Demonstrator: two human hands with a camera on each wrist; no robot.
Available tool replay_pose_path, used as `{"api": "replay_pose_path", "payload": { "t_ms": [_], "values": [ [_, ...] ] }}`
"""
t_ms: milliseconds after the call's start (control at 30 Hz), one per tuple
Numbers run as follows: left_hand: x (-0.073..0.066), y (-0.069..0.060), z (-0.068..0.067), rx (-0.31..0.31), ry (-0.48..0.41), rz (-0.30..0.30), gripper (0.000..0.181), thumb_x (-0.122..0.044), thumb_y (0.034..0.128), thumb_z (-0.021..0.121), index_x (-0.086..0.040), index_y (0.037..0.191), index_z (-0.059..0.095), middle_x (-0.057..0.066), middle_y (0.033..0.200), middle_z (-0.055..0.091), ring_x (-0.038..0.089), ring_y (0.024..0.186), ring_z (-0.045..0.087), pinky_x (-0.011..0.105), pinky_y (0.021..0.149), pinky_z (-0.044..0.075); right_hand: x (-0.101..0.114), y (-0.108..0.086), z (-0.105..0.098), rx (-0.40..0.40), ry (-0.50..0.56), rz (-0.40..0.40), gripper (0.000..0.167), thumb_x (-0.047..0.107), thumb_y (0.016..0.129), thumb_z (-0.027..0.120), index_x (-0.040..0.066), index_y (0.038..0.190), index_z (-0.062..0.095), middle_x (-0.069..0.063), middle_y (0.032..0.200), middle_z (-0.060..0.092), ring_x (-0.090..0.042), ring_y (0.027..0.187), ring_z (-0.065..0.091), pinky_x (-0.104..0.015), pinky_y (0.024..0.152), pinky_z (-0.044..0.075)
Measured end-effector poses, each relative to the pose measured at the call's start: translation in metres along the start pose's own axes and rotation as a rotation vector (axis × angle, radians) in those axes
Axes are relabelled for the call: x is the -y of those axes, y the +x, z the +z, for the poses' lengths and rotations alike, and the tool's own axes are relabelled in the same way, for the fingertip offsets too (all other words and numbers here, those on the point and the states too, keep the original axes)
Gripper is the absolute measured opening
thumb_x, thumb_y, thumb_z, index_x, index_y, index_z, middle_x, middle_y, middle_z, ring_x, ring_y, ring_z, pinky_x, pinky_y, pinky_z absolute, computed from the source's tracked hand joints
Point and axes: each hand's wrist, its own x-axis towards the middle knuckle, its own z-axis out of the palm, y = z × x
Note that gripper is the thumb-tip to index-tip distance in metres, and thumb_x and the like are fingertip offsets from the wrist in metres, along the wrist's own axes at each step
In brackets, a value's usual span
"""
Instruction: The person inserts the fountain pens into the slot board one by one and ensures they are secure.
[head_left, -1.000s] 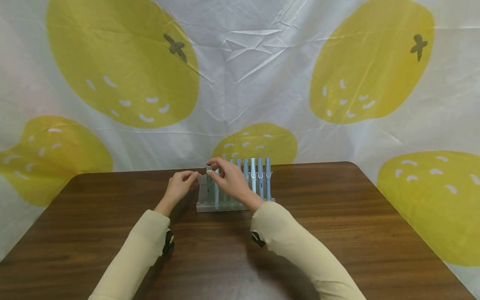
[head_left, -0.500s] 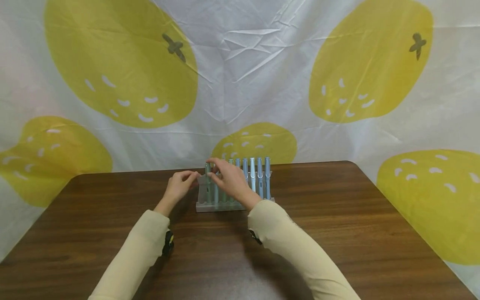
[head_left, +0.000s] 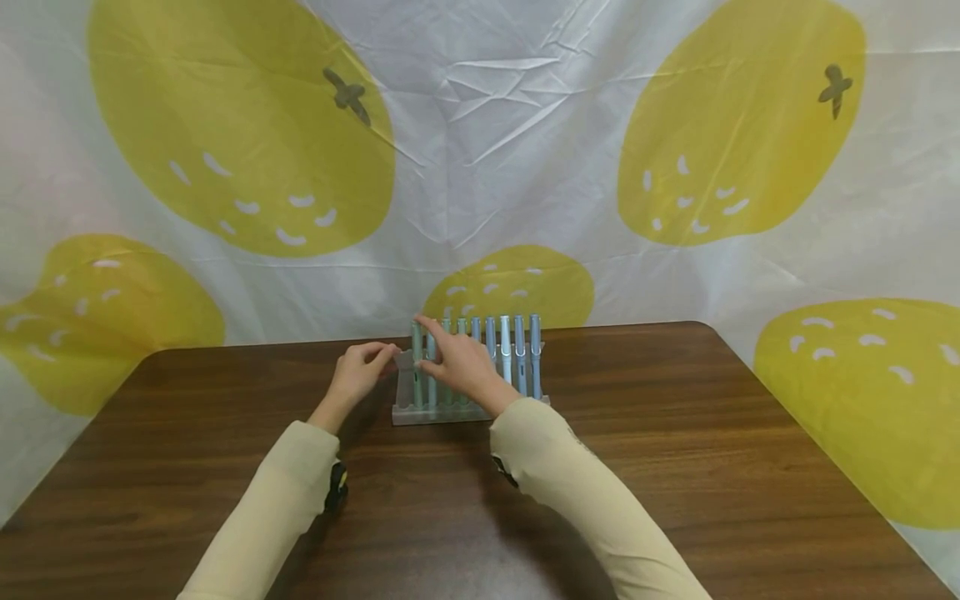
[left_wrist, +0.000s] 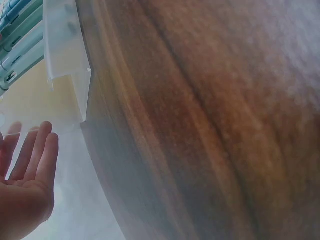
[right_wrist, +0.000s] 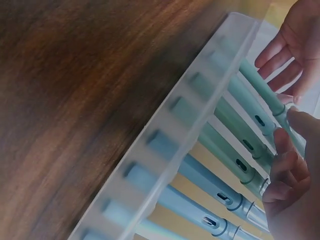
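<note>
A clear pen stand holds a row of upright pens, green to the left and blue to the right. The pen at the left end is green. My right hand has its index fingertip at this pen's top and its thumb lower at its side; in the right wrist view the thumb overlaps the pen's cap, other fingers curled. With thumb and index finger, my left hand pinches the stand's upper left edge; its other fingers extend fairly straight in the left wrist view. The right hand hides parts of the middle pens.
The stand is near the far edge of a brown wooden table. Behind the table hangs a pale cloth with large yellow fruit prints. Blue pens fill the stand's right side.
My right hand's thumb has slid down the left-end pen, while the index finger stays at its top. More of that pen shows now. My left hand has kept its place.
</note>
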Motion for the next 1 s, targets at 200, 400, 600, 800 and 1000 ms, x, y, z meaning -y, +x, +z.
{"api": "replay_pose_path", "payload": {
  "t_ms": [200,400,600,800,1000],
  "values": [
    [0.0,-0.001,0.0,0.008,-0.011,-0.003,0.034,-0.029,0.0918,0.047,-0.002,0.103,0.064,0.016,0.087,0.064,0.026,0.076,0.059,0.036,0.067,0.047,0.002,0.002,0.0,0.022,-0.031,0.039,0.068,0.036,0.083,0.059,0.024,0.14,0.023,0.004,0.051,0.047,-0.009,0.038,0.036,-0.021,0.035,0.03],
    [0.0,-0.001,0.0,0.016,-0.031,-0.014,0.036,-0.031,0.0917,0.047,-0.001,0.104,0.064,0.017,0.09,0.063,0.03,0.081,0.06,0.036,0.069,0.048,0.004,0.003,0.0,0.019,-0.075,0.049,0.067,0.036,0.084,0.059,0.024,0.14,0.024,0.002,0.049,0.045,-0.01,0.037,0.034,-0.021,0.034,0.026],
    [0.0,0.0,0.0,0.013,-0.038,-0.019,0.034,-0.029,0.0918,0.047,-0.002,0.104,0.064,0.017,0.09,0.063,0.03,0.081,0.06,0.035,0.068,0.048,0.007,0.004,-0.002,0.036,-0.078,0.072,0.068,0.036,0.084,0.059,0.025,0.14,0.022,0.001,0.048,0.045,-0.009,0.037,0.032,-0.021,0.034,0.024],
    [0.0,0.0,0.0,0.017,-0.048,-0.023,0.033,-0.027,0.092,0.048,-0.001,0.104,0.064,0.018,0.089,0.063,0.031,0.081,0.06,0.036,0.068,0.048,0.004,0.001,-0.006,-0.008,-0.001,0.042,0.07,0.033,0.082,0.062,0.024,0.14,0.024,0.004,0.05,0.046,-0.01,0.038,0.037,-0.021,0.034,0.027],
    [0.001,0.0,-0.002,0.007,-0.043,-0.005,0.032,-0.025,0.0925,0.047,0.0,0.101,0.064,0.018,0.09,0.063,0.03,0.079,0.06,0.034,0.066,0.049,-0.009,-0.013,-0.014,-0.064,-0.004,-0.048,0.059,0.03,0.084,0.06,0.018,0.136,0.034,0.009,0.054,0.047,-0.009,0.037,0.039,-0.022,0.034,0.028]
  ]
}}
